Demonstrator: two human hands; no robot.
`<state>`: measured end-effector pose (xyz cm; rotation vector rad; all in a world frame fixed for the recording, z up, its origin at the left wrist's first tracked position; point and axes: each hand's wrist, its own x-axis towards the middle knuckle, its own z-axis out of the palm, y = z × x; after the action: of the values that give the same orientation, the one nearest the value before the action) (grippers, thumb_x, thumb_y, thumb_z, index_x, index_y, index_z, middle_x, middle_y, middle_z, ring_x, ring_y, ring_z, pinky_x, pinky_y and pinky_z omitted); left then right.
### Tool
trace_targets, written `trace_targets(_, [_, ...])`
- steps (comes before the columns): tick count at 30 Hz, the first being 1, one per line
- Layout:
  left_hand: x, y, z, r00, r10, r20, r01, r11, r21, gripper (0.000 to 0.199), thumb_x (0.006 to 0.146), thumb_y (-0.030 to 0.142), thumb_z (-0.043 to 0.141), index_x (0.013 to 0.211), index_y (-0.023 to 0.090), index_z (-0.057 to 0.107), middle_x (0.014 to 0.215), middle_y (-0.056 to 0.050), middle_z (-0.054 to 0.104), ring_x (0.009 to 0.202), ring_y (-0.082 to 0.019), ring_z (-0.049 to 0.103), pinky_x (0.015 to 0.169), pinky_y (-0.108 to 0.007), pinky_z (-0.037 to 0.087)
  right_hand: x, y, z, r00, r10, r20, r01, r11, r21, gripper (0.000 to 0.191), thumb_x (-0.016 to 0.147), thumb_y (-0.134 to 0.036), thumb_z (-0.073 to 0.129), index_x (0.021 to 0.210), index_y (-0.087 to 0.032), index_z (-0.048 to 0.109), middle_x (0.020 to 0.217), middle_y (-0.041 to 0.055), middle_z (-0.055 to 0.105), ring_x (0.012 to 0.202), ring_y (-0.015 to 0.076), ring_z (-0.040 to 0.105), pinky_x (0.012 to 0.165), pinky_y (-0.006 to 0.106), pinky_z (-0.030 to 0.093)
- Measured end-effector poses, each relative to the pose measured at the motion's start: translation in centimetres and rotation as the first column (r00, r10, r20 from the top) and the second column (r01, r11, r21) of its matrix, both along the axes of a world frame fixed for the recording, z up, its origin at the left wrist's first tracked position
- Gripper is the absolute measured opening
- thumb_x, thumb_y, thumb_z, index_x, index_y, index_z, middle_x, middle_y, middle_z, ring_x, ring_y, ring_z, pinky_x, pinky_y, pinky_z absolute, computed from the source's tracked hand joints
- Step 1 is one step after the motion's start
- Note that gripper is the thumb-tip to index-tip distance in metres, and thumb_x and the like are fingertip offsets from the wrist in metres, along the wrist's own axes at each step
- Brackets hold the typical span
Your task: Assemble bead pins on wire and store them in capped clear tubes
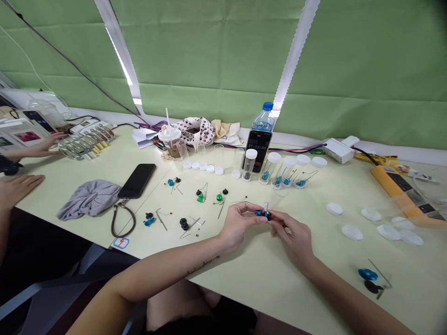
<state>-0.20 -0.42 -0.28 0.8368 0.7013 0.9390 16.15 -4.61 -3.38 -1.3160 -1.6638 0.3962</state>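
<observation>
Left forearm (pixel 167 262) bare, with a thin, dark, script-like tattoo (pixel 204 266) running lengthwise toward the wrist, its lettering too small to read. Right forearm (pixel 349 293) bare; left hand (pixel 240 225) and right hand (pixel 294 235) likewise. Black cloth garment (pixel 195 327) at the lap, partly visible, beside a bare thigh (pixel 178 301).

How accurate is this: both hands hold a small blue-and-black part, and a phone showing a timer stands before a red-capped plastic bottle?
One slip: the cap is blue, not red, as the head view shows. The left hand and right hand hold the blue-and-black part; the phone stands before the plastic bottle.
</observation>
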Motion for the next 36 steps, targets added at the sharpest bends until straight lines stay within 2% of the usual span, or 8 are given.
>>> trace_targets(4, [0.01,0.06,0.23,1.000,-0.001,0.008,0.001,1.000,0.008,0.030,0.056,0.018,0.079,0.081,0.011,0.063,0.083,-0.009,0.068,0.075,-0.018,0.065,0.081,-0.038,0.048,-0.07,-0.08,-0.17,1.000,-0.003,-0.012,0.002,0.999,-0.042,0.025,0.088,-0.030,0.050,0.110,-0.024,0.058,0.072,-0.0023,0.066,0.048,0.0082,0.057,0.052,0.022,0.052])
trace_targets(7, [0.05,0.24,0.27,1.000,0.003,0.022,-0.004,0.999,0.051,0.030,0.057,0.019,0.079,0.082,0.011,0.063,0.084,-0.008,0.068,0.077,-0.019,0.065,0.080,-0.037,0.048,-0.24,-0.26,-0.38,0.999,-0.042,-0.009,0.042,0.999,0.000,0.029,0.086,-0.030,0.053,0.115,-0.024,0.054,0.075,-0.0019,0.066,0.048,0.0079,0.057,0.048,0.020,0.051])
trace_targets(13, [0.12,0.51,-0.18,1.000,-0.006,0.006,0.005,0.998,0.055,0.030,0.055,0.017,0.079,0.080,0.011,0.064,0.082,-0.007,0.068,0.076,-0.017,0.064,0.081,-0.036,0.048,-0.31,-0.26,-0.32,1.000,-0.024,0.011,0.023,0.994,0.106,0.020,0.086,-0.025,0.054,0.105,-0.025,0.061,0.078,-0.0007,0.066,0.047,0.0070,0.054,0.049,0.022,0.049])
trace_targets(19, [-0.04,0.78,-0.53,0.999,-0.033,-0.013,0.034,0.997,0.076,0.030,0.057,0.019,0.079,0.081,0.010,0.064,0.083,-0.009,0.069,0.076,-0.019,0.065,0.082,-0.038,0.048,-0.05,0.06,-0.01,0.999,-0.028,0.027,0.027,0.999,0.025,0.024,0.087,-0.031,0.052,0.107,-0.023,0.063,0.070,-0.0014,0.065,0.046,0.0083,0.054,0.051,0.023,0.050])
trace_targets(24, [0.03,0.70,-0.10,1.000,-0.014,-0.019,0.015,0.996,0.084,0.031,0.057,0.020,0.079,0.082,0.011,0.064,0.082,-0.007,0.068,0.074,-0.017,0.065,0.080,-0.036,0.048,-0.09,-0.13,0.07,1.000,0.009,0.007,-0.009,0.999,-0.046,0.030,0.089,-0.031,0.048,0.116,-0.022,0.057,0.068,-0.0023,0.064,0.048,0.0078,0.056,0.052,0.021,0.051])
trace_targets(27, [0.05,0.67,0.30,1.000,-0.010,-0.022,0.011,0.996,0.085,0.031,0.055,0.020,0.079,0.081,0.011,0.064,0.081,-0.007,0.069,0.073,-0.016,0.064,0.079,-0.035,0.049,-0.32,-0.33,-0.06,1.000,-0.023,0.013,0.023,1.000,0.011,0.032,0.088,-0.029,0.051,0.120,-0.023,0.053,0.071,-0.0031,0.065,0.048,0.0070,0.056,0.050,0.020,0.050])
trace_targets(32, [0.01,0.75,0.24,0.999,-0.028,-0.023,0.029,0.996,0.086,0.033,0.053,0.020,0.081,0.080,0.011,0.064,0.079,-0.007,0.069,0.073,-0.016,0.065,0.080,-0.034,0.049,-0.42,-0.39,-0.29,0.997,-0.062,0.035,0.055,0.984,0.167,0.022,0.085,-0.024,0.055,0.107,-0.024,0.061,0.073,-0.0019,0.067,0.047,0.0069,0.056,0.050,0.020,0.050])
trace_targets(36, [-0.07,0.92,-0.15,0.997,-0.068,-0.030,0.070,0.992,0.102,0.033,0.052,0.020,0.081,0.079,0.011,0.064,0.081,-0.008,0.069,0.074,-0.018,0.066,0.080,-0.035,0.050,-0.13,-0.39,-0.25,0.996,-0.070,0.047,0.062,0.986,0.152,0.021,0.085,-0.026,0.055,0.104,-0.023,0.064,0.069,-0.0015,0.067,0.046,0.0082,0.056,0.050,0.022,0.051])
